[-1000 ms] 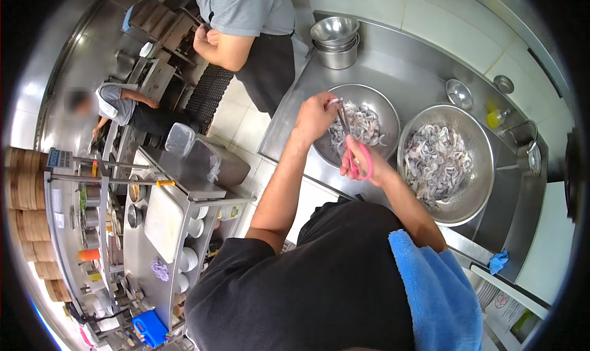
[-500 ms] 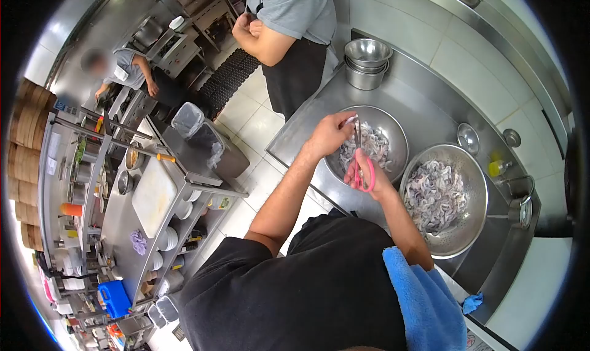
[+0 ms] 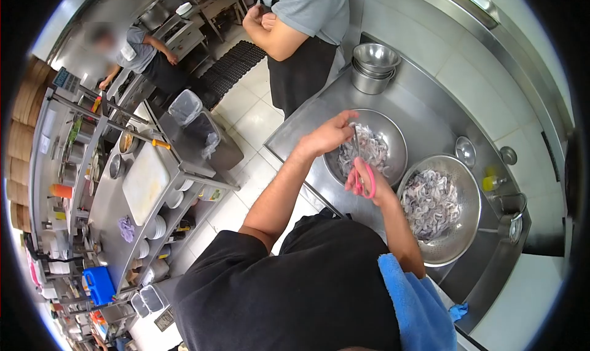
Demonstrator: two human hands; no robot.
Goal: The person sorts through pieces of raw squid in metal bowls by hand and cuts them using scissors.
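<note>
My right hand (image 3: 364, 178) is closed around pink-handled scissors (image 3: 370, 182). Their metal blades point away from me, over a steel bowl (image 3: 398, 143) holding pale, greyish squid pieces (image 3: 372, 147). Above that bowl's left side is my left hand (image 3: 335, 133), its index finger stretched out and apart from the thumb, close to the blade tips; I see nothing between the fingers. To the right, beside my right forearm, a larger perforated steel colander (image 3: 472, 219) contains a big heap of similar squid pieces (image 3: 431, 203).
Stacked steel bowls (image 3: 375, 68) stand at the counter's back. A strainer (image 3: 465, 151) and a yellow bottle (image 3: 491, 183) lie beyond the colander. A co-worker (image 3: 301, 38) stands with folded arms past the counter; another person (image 3: 147, 56) is farther left. A bin (image 3: 221, 145) stands behind-left.
My left fingers have parted from a pinch on a pale piece at the blades, which no longer shows in them. The scissors stay in my right hand. The view has shifted slightly.
</note>
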